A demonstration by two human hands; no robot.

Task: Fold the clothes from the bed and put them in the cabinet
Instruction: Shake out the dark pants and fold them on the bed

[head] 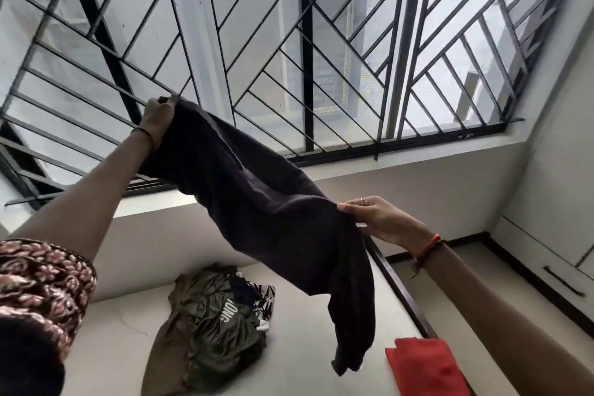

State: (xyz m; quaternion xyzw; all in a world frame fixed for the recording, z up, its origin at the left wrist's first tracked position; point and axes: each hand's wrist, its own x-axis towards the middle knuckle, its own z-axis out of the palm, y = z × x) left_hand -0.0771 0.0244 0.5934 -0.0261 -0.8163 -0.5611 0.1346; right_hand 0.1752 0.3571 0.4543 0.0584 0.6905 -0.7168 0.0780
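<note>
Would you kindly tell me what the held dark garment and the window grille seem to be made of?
Garment: soft matte fabric, perhaps a cotton knit; it drapes and sags limply. Grille: probably metal, painted black; thin, straight, rigid bars.

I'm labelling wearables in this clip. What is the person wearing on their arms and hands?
A maroon sleeve with a pale floral print covers the left upper arm; the left hand has a thin dark band at its wrist. The right hand wears a ring and a red thread bracelet at the wrist.

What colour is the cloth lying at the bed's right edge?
The cloth is red; head view.
</note>
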